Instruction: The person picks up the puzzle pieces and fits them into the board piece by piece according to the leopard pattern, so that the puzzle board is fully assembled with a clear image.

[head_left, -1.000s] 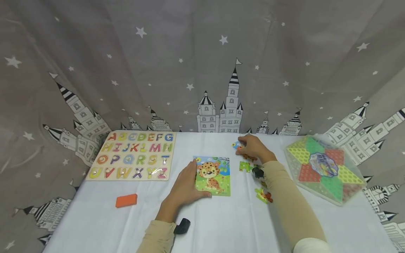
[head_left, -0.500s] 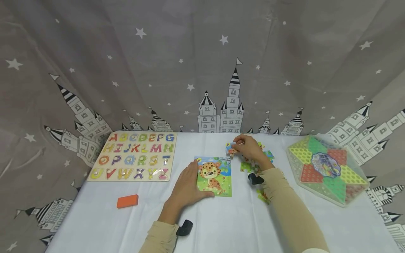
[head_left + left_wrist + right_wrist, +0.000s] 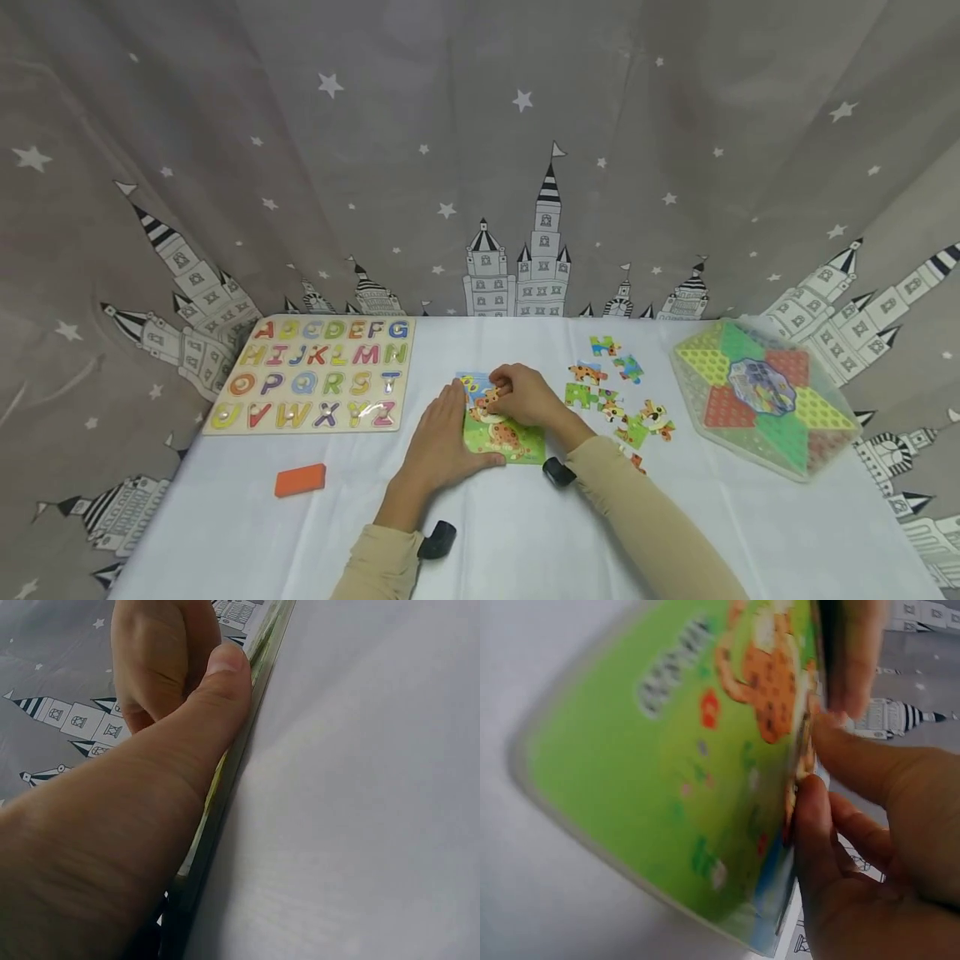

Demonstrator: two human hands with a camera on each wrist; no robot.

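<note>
A square puzzle board (image 3: 525,448) with a leopard picture on green lies mid-table. My left hand (image 3: 438,437) rests along its left and near edges, fingers straight and thumb (image 3: 229,671) stretched along the near side. Over the board's upper part, my right hand (image 3: 528,398) pinches a jigsaw piece (image 3: 486,402) with blue sky and leopard spots, close against the board's surface. In the right wrist view the thumb and fingertips (image 3: 814,802) grip the piece at the board's face (image 3: 682,765). The leopard's head on the board is mostly hidden by the piece and hand.
Several loose jigsaw pieces (image 3: 581,394) lie to the right of the board. A wooden alphabet board (image 3: 315,392) sits back left, with an orange block (image 3: 300,480) in front of it. A clear hexagonal game box (image 3: 765,396) stands at the right. A castle-print curtain (image 3: 480,167) hangs behind.
My right hand has picked a jigsaw piece from the loose ones and carried it left and nearer, over the board. The left hand has stayed at the board's edge.
</note>
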